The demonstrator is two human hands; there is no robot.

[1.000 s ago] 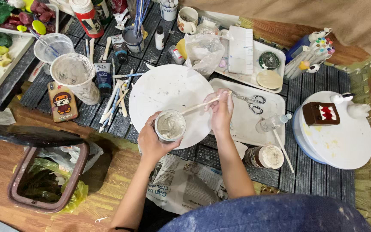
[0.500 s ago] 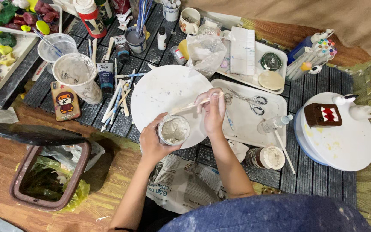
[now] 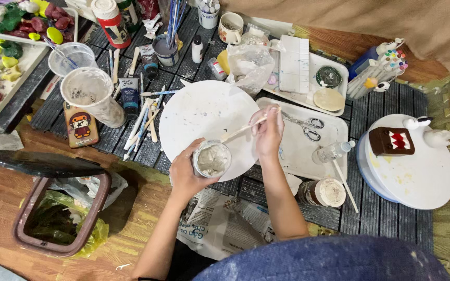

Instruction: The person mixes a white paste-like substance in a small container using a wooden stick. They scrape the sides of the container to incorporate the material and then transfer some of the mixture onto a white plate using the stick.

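— Left hand [image 3: 183,174]?
— Wrapped around jar [image 3: 212,159], held at plate [image 3: 209,125] edge.
— Right hand [image 3: 267,134]?
— Pinching stick [image 3: 243,128]; tip in jar, just left of hand.

**Stirring paste over white round board**

L hand [image 3: 183,174] grips small jar [image 3: 212,159] of grey paste; R hand [image 3: 267,132] holds wooden stick [image 3: 243,128], tip in jar. White round board [image 3: 207,117] beneath, scissors [image 3: 304,125] on tray [image 3: 292,151] just right.

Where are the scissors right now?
In the head view, the scissors lie on the white rectangular tray, just right of the right hand holding the wooden stick, with the small clear bottle nearby.
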